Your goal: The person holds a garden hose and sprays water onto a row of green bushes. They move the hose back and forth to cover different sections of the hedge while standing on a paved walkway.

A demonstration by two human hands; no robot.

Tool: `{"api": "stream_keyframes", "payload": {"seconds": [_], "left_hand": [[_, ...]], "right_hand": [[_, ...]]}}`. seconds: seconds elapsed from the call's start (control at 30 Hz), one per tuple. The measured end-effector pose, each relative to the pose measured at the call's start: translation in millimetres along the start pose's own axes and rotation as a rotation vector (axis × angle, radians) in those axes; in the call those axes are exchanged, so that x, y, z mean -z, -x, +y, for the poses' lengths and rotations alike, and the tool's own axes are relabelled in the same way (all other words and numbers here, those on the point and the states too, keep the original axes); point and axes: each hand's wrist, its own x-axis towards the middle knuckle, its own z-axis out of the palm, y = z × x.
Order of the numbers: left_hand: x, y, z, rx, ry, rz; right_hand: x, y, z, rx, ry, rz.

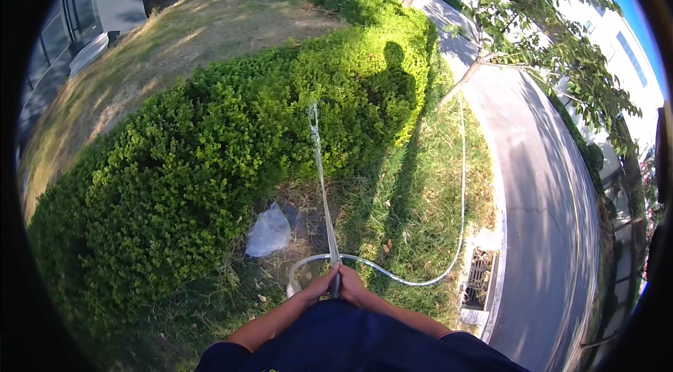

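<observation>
Close to my body, my left hand (319,286) and my right hand (351,283) both grip the end of a hose (335,286), their thumbs near its mouth. A stream of water (324,188) shoots forward from between them and lands on the leafy green hedge (221,125). Beyond my hands, a clear hose (415,283) curves over the grass, loops at the left and runs up along the kerb side. My fingers are partly hidden under the hose end and by the dark shirt.
A translucent plastic bag (269,231) lies on bare soil by the hedge foot. At the right are a storm drain grate (478,277), a concrete kerb (500,214) and a paved road (541,225). A small leaning tree (462,80) stands at the grass edge.
</observation>
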Motion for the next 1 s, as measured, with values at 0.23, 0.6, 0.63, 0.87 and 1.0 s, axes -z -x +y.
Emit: {"api": "stream_keyframes", "payload": {"seconds": [0.23,0.6,0.63,0.87,1.0], "left_hand": [[-2,23,23,-0.023,-0.032,0.023],[11,35,12,-0.049,0.076,0.13],[11,43,15,-0.06,0.103,0.155],[36,43,-11,-0.086,0.206,0.218],[44,59,-20,-0.163,0.352,0.231]], "right_hand": [[-9,3,-6,-0.024,0.035,-0.001],[-9,-25,11,-0.063,0.13,-0.096],[-19,-19,8,-0.066,0.158,-0.102],[-62,-1,3,-0.131,0.304,-0.142],[-73,-10,16,-0.122,0.398,-0.264]]}}
